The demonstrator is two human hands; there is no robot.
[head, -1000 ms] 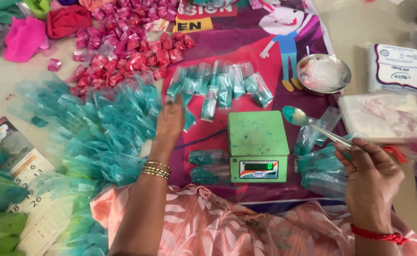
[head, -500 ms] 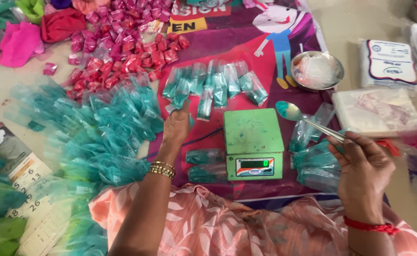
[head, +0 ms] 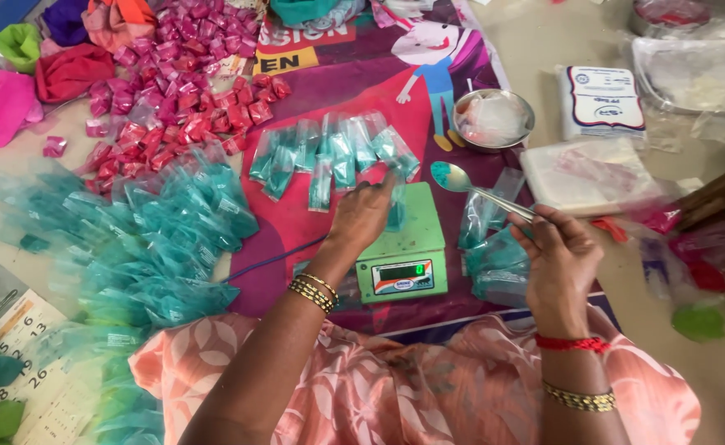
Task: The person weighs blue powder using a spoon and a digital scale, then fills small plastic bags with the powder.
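1. Over the green weighing scale (head: 403, 247), the left hand (head: 362, 216) rested with fingers curled around a small teal packet (head: 395, 208), which stood on the scale's platform.
2. The right hand (head: 562, 255) was closed in a pinch on the handle of a metal spoon (head: 478, 188); the spoon's bowl, dusted teal, hung above the scale's right rear corner.
3. Loose teal packets (head: 494, 255) lay between the scale and the right hand, touching the scale's side.
4. A row of filled teal packets (head: 329, 156) lay just beyond the scale.
5. A steel bowl (head: 494, 119) sat further back; a white bag (head: 589, 173) lay right of it.
6. Empty teal pouches (head: 140, 239) were heaped left; pink packets (head: 173, 107) lay behind them.
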